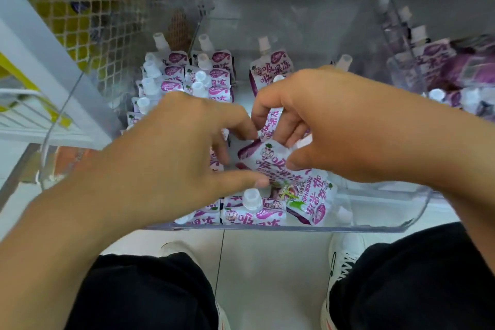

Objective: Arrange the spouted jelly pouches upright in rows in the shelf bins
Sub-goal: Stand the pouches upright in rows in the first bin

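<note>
Right hand (316,126) pinches tilted jelly pouch (270,161), long axis diagonal, spout hidden; left hand (171,153) loosely spread, touching it.

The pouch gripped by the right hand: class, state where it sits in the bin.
In the head view, the pouch lies tilted mid-bin, between the left hand and right hand, right of the upright rows.
</note>
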### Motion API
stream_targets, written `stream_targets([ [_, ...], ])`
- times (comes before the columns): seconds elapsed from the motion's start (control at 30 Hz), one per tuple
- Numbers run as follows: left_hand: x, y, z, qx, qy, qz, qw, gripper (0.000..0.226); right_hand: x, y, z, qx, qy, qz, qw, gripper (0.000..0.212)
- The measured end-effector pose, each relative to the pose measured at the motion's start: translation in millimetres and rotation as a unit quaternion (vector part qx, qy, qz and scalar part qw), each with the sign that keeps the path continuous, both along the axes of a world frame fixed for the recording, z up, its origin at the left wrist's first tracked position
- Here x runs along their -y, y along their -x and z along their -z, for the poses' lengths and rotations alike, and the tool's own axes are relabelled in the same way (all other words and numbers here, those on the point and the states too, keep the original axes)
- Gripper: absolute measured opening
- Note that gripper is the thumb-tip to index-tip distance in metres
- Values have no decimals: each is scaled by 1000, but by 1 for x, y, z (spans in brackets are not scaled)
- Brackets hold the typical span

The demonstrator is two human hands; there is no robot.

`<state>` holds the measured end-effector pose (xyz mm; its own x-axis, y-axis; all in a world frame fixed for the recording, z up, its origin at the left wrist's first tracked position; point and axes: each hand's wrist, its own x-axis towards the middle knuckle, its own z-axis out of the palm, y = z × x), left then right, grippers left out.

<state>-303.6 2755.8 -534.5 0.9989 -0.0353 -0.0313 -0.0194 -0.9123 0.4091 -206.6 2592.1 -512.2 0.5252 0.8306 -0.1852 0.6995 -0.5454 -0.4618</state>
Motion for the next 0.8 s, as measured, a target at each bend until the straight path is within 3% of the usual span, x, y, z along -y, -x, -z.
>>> stream_targets([
  [0.3,1,-12,8,-16,2,41,999,35,-3,-5,-3,-83,-22,16,996,58],
  [0.4,-2,-9,12,-46,-42,70,996,21,4,-10,-8,-112,-38,42,992,53],
  [0.5,-3,-9,14,-39,-99,105,989,16,13,-8,-9,1,97,6,995,30],
  [0.6,-5,-10,20,-74,-137,134,979,13,16,7,4,25,284,-73,956,22],
  [0.7,-11,-10,24,-62,-100,127,985,10,12,12,21,75,339,-100,933,22],
  [0.8,-13,-11,21,-83,-85,125,985,10,10,11,41,87,313,-93,941,48],
])
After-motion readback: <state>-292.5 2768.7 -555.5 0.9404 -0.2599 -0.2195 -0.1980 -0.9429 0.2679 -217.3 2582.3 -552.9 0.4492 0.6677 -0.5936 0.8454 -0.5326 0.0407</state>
